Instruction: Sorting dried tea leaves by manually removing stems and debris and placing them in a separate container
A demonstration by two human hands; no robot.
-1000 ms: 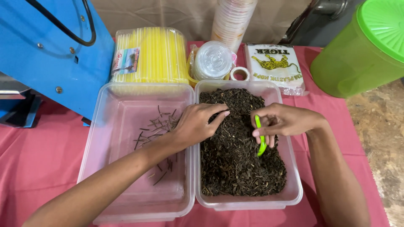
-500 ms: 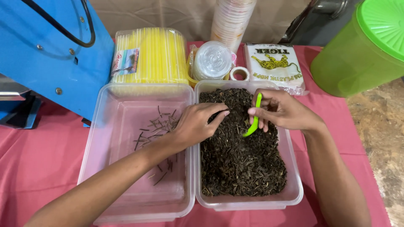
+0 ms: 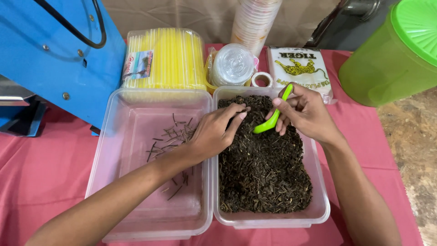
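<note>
Fingers of my right hand (image 3: 309, 114) curl around a green spoon (image 3: 272, 119), pinching its handle between thumb and fingertips; its bowl hangs just above the dark tea leaves (image 3: 264, 168), tilted down to the left. On my left hand (image 3: 214, 134) the fingertips are drawn together over the heap's upper edge, touching the leaves, but I cannot tell whether they grip anything. Those leaves fill the right tub (image 3: 318, 205), a clear plastic one, thickest at its middle and near end. Touching it on the left sits a second clear tub (image 3: 109, 182), with only a thin scatter of dark stems (image 3: 170, 134) on its floor, mostly beside my left wrist. Both tubs stand on a pink cloth (image 3: 41, 182). Behind the left tub lies a pack of yellow straws (image 3: 166, 59), and behind the right one I see a stack of clear lids (image 3: 233, 64), a small tape roll (image 3: 261, 80) and a white bag (image 3: 300, 68). A stack of cups (image 3: 255, 20) rises farther back. At far left stands a blue machine (image 3: 54, 54); at far right, a green bin (image 3: 391, 59).
</note>
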